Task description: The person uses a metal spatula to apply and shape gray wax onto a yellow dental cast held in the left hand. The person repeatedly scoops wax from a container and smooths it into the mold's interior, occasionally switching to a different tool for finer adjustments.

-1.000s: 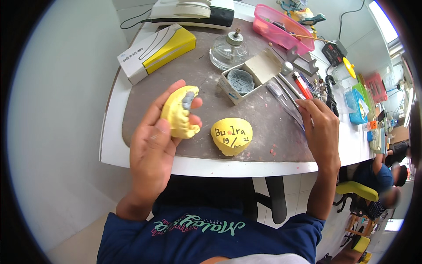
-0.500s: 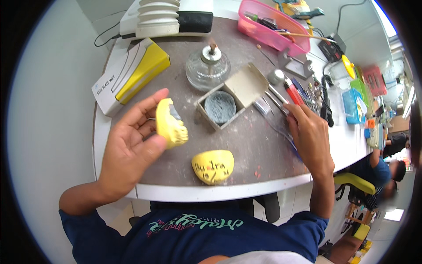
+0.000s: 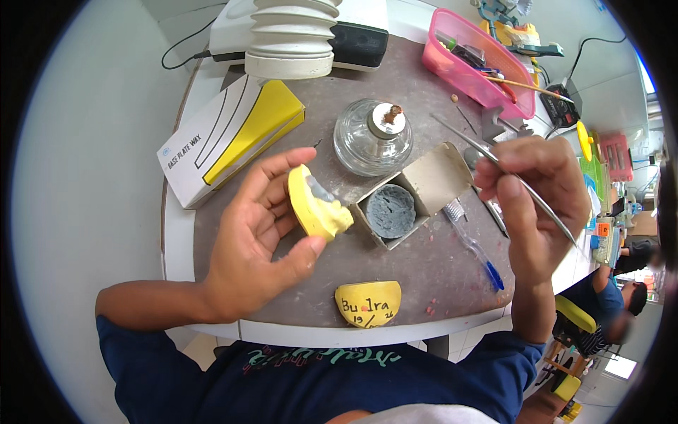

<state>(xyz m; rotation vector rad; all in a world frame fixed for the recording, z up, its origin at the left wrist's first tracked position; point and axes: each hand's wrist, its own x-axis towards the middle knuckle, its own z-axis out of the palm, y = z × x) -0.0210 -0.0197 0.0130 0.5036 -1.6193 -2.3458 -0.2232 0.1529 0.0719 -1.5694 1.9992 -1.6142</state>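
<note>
My left hand grips a yellow dental cast by its edges, thumb below and fingers above, with a grey patch and the moulded ridge facing right. In my right hand, a thin metal dental instrument is pinched between thumb and fingers, slanting above the table's right part. Between the hands sits an open cardboard box with a round block of dark grey wax-like material in it. A second yellow cast with handwriting lies at the table's near edge.
A glass spirit lamp stands behind the box. A toothbrush lies to the right. At the back are a wax carton, a white ribbed hose and a pink basket of tools. People sit far right.
My right hand has lifted the metal instrument from beside the box and raised it. My left hand still holds the cast, now turned slightly. The whole view has shifted.
</note>
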